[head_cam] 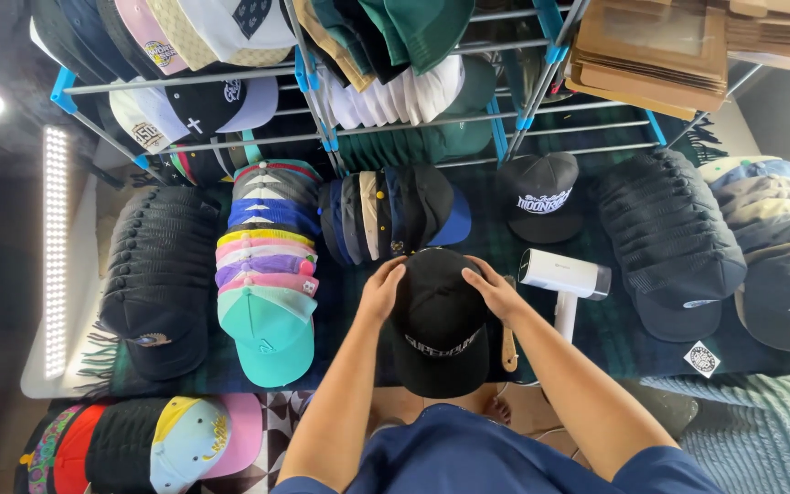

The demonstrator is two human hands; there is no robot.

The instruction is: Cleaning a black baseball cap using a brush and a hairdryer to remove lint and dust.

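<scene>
Both hands on one black cap (439, 320), which sits at the front middle of a table under a dark plaid cloth (614, 329). Left hand (383, 289) cups the crown's left side, fingers curled over the top edge. Right hand (496, 291) cups the right side, fingers spread across the crown. Both hold the cap loosely closed around it, brim pointing toward the person (pale lettering on the front panel).

Just right of the cap: a wooden brush (508, 338) lying partly under the right forearm, then a white handheld steamer (563, 279), head to the left, handle down.

Behind the cap, a row of dark caps (390, 212) stacked on edge. Left of it, a pastel stack (267, 274) ending in a teal cap, then a black stack (159, 274). Right side: a single black cap with white lettering (541, 194), another black stack (669, 238), and a mixed stack (774, 247) at the table's far right.

A metal rack (395, 128) with blue joints stands at the back, hung with more caps; flat cardboard (660, 46) lies on its upper right.
</scene>
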